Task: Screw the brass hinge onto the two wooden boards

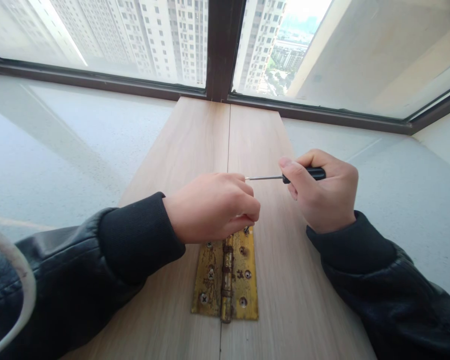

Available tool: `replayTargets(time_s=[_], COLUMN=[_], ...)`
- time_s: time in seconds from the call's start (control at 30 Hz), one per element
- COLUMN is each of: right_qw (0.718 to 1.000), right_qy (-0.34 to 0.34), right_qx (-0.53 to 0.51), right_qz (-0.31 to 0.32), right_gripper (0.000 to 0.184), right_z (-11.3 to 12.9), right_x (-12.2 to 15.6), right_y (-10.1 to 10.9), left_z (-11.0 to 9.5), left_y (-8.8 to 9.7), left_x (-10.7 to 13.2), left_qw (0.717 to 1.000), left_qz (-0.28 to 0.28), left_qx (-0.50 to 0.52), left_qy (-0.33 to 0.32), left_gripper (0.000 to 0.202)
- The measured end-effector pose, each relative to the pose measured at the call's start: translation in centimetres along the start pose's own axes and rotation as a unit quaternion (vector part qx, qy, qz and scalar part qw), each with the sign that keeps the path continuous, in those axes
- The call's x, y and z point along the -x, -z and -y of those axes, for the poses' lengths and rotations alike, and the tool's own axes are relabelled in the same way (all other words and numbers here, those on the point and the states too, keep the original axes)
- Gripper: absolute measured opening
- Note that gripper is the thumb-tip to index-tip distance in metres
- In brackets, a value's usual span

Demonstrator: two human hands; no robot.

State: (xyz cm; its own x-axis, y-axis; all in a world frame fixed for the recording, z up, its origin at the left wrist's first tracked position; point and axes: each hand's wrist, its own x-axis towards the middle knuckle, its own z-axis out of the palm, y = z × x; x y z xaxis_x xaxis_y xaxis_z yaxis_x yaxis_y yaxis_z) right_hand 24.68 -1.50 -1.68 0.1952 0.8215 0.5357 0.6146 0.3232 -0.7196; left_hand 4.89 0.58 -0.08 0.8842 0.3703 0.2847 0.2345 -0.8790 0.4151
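Observation:
My right hand (328, 192) is wrapped around the black handle of a screwdriver (316, 173), its thin metal shaft pointing left. The tip reaches the knuckles of my closed left hand (217, 206), where something small and pale shows at the end; what those fingers hold is hidden. Beneath and just nearer than the left hand lies a worn, rusty brass hinge (250, 290), opened flat across the seam of two light wooden boards (195, 137). Cross-head screws sit in its left leaf. The right leaf shows several holes, with a screw near its top. My left hand covers the hinge's far end.
Dark window frames (225, 50) stand beyond the boards' far end, with tall buildings outside. A pale speckled ledge (78, 145) spreads on both sides. At the left edge, a white curved tube or cable (28, 290) passes in front of my sleeve.

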Motion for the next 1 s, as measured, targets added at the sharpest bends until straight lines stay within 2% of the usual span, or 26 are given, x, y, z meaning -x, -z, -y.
replayTargets(time_s=[0.3,0.47,0.6,0.8,1.0], right_qw=[1.0,1.0,1.0,1.0,1.0], right_qy=[-0.012,-0.013,-0.014,-0.011,-0.014], right_qx=[-0.008,-0.01,-0.015,-0.014,-0.014], right_qz=[0.012,0.016,0.014,0.026,0.021], right_gripper=[0.032,0.032,0.032,0.031,0.032], right_z=[-0.27,-0.3,-0.24,-0.32,-0.26], right_x=[-0.14,-0.05,0.05,0.0,0.02], right_y=[-0.17,-0.04,0.0,-0.07,-0.12], left_z=[-0.08,-0.13,-0.41,-0.73,-0.71], left_y=[0.18,0.2,0.44,0.84,0.92], left_x=[-0.04,0.01,0.05,0.11,-0.06], left_qw=[1.0,0.999,0.994,0.995,0.994], left_qz=[0.007,-0.011,0.019,0.052,0.066], left_qx=[-0.009,0.047,0.107,0.086,0.073], left_qy=[0.024,-0.009,-0.031,-0.022,-0.039], left_gripper=[0.014,0.013,0.013,0.016,0.018])
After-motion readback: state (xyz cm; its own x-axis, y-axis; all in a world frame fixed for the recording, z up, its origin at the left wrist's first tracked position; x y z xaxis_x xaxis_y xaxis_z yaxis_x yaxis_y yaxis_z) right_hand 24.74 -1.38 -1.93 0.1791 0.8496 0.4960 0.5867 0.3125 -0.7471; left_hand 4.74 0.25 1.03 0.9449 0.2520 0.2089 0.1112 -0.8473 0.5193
